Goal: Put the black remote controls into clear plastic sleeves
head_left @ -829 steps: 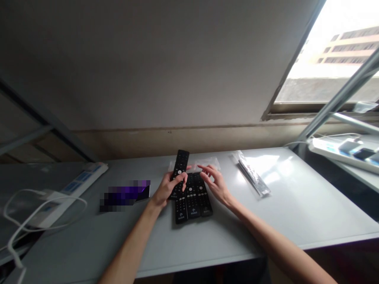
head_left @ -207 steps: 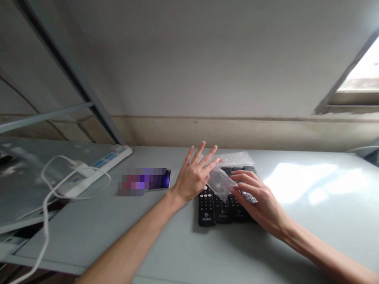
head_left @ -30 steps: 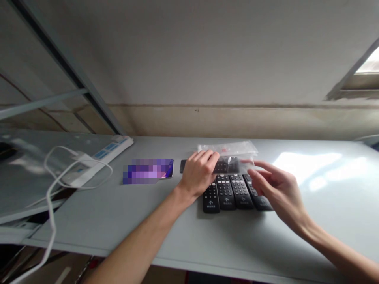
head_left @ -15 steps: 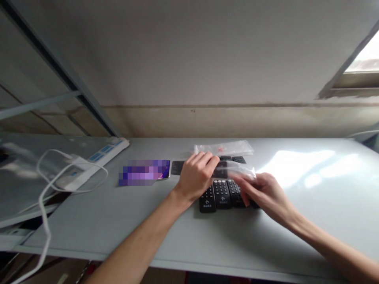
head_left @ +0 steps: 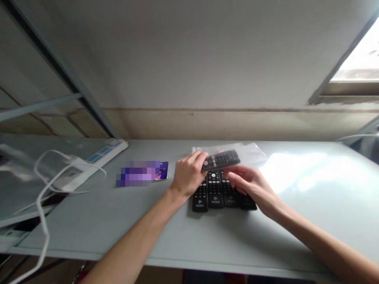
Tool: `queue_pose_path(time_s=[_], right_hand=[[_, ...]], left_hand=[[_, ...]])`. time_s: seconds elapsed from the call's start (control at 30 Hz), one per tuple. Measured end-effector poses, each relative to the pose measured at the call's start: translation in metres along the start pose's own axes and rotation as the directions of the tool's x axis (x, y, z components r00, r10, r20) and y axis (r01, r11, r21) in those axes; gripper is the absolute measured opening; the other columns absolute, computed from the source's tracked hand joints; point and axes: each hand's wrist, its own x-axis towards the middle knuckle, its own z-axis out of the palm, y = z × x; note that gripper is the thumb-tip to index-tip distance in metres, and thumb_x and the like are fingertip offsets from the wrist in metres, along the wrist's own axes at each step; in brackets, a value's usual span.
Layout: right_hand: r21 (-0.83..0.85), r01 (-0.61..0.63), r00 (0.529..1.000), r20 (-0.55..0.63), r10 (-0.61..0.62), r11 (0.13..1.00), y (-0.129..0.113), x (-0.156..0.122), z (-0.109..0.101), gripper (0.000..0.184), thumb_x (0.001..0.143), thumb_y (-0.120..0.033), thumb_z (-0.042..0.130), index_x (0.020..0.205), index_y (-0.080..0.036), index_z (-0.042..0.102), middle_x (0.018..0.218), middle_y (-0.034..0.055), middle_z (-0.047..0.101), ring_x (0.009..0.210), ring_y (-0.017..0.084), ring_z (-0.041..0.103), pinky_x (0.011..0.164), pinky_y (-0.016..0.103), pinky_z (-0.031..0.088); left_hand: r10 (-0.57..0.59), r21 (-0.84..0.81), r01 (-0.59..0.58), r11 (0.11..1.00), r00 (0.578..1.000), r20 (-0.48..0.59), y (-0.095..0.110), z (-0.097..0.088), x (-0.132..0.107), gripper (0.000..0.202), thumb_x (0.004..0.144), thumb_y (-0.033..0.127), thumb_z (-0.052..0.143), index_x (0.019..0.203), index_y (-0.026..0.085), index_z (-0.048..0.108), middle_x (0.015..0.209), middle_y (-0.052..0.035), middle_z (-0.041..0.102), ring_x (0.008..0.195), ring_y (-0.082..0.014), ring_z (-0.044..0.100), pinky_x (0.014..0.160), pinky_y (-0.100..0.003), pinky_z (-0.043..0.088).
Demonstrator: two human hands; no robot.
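My left hand (head_left: 188,176) is closed on the left end of a black remote (head_left: 222,159). The remote lies crosswise inside a clear plastic bag (head_left: 251,154), lifted just above the table. My right hand (head_left: 251,186) sits right below it, fingers bent together at the bag's lower edge. Under both hands a row of several black remotes (head_left: 211,195) lies side by side on the grey table (head_left: 296,209). More clear bags (head_left: 207,150) lie flat behind the row.
A phone (head_left: 161,170) lies left of my left hand. Farther left, a white power strip (head_left: 97,156) with a looping white cable (head_left: 53,185) sits on a neighbouring surface. The wall runs close behind the table; a window is at the upper right.
The bagged remote has risen and moved back over the tops of the row. My right hand has slid left under it. The camera has shifted slightly.
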Motion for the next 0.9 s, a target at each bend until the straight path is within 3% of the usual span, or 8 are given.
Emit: queue_pose_path(time_s=[0.13,0.33,0.47,0.53,0.63,0.77,0.83,0.9], right_hand=[[0.035,0.03,0.996,-0.082,-0.027,0.999,0.002,-0.002,0.0,0.053,0.091,-0.066,0.071,0.072,-0.016,0.069,0.064,-0.0004,0.053,0.058,0.011,0.042,0.051,0.025,0.029],[0.165,0.027,0.986,-0.166,0.001,0.986,-0.001,0.008,-0.012,0.045,0.088,-0.061,0.077,0.085,-0.017,0.074,0.082,0.006,0.068,0.07,0.016,0.057,0.055,0.027,0.041],[0.327,0.329,0.89,-0.421,-0.176,0.886,-0.017,0.035,-0.069,0.028,0.086,-0.05,0.081,0.091,-0.024,0.072,0.094,0.0034,0.071,0.085,0.018,0.065,0.074,0.03,0.055],[0.333,0.361,0.848,-0.505,-0.158,0.871,-0.021,0.049,-0.106,0.021,0.091,-0.046,0.074,0.09,-0.026,0.068,0.086,0.0024,0.069,0.082,0.017,0.066,0.077,0.031,0.056],[0.202,0.139,0.859,-0.512,-0.017,0.969,-0.014,0.059,-0.144,0.022,0.094,-0.049,0.067,0.096,-0.026,0.066,0.075,0.0031,0.063,0.066,0.018,0.063,0.063,0.032,0.052],[-0.058,-0.072,0.917,-0.396,0.043,0.996,0.01,0.05,-0.147,0.057,0.086,-0.056,0.074,0.133,-0.03,0.057,0.084,0.0023,0.069,0.067,0.022,0.066,0.058,0.033,0.052],[-0.363,-0.121,0.942,-0.335,-0.009,0.924,0.02,0.044,-0.143,0.07,0.085,-0.061,0.074,0.144,-0.029,0.053,0.097,0.0076,0.074,0.08,0.028,0.071,0.066,0.038,0.055],[-0.685,-0.157,0.93,-0.344,-0.127,0.712,0.026,0.04,-0.141,0.072,0.086,-0.061,0.07,0.146,-0.025,0.053,0.1,0.0123,0.075,0.086,0.033,0.071,0.069,0.041,0.053]], left_hand=[[0.119,-0.062,-0.119,0.991,0.993,-0.006,0.012,0.003,-0.004,0.029,0.101,0.035,0.066,0.124,0.018,0.064,0.105,-0.007,0.074,0.092,-0.0253,0.073,0.079,-0.036,0.057],[0.266,-0.089,-0.261,0.961,0.963,0.048,0.014,0.004,-0.005,0.046,0.103,0.033,0.059,0.145,0.016,0.053,0.118,-0.0109,0.073,0.105,-0.0265,0.071,0.091,-0.04,0.056],[0.233,-0.03,-0.232,0.972,0.972,0.019,0.004,0.001,-0.002,0.054,0.105,0.043,0.054,0.151,0.015,0.05,0.12,-0.0123,0.073,0.109,-0.0296,0.066,0.095,-0.045,0.052],[0.173,-0.025,-0.173,0.985,0.985,0.001,-0.003,0.001,-0.001,0.047,0.107,0.038,0.05,0.147,0.014,0.055,0.121,-0.0122,0.074,0.11,-0.0292,0.065,0.094,-0.045,0.051],[0.12,-0.049,-0.119,0.992,0.992,0.027,-0.011,0.004,-0.001,0.035,0.107,0.027,0.046,0.136,0.015,0.064,0.117,-0.0108,0.074,0.107,-0.0268,0.064,0.093,-0.043,0.052],[0.17,-0.115,-0.156,0.981,0.977,0.126,-0.012,0.01,-0.002,0.026,0.105,0.019,0.049,0.118,0.016,0.072,0.105,-0.0083,0.075,0.102,-0.0252,0.062,0.094,-0.043,0.052],[0.183,-0.134,-0.164,0.977,0.973,0.142,-0.013,0.012,-0.003,0.024,0.103,0.016,0.052,0.115,0.016,0.073,0.103,-0.0082,0.075,0.104,-0.0259,0.061,0.096,-0.045,0.052],[0.165,-0.14,-0.146,0.979,0.977,0.138,-0.014,0.013,-0.004,0.024,0.101,0.013,0.054,0.114,0.016,0.074,0.102,-0.0081,0.075,0.107,-0.0268,0.06,0.097,-0.046,0.052]])
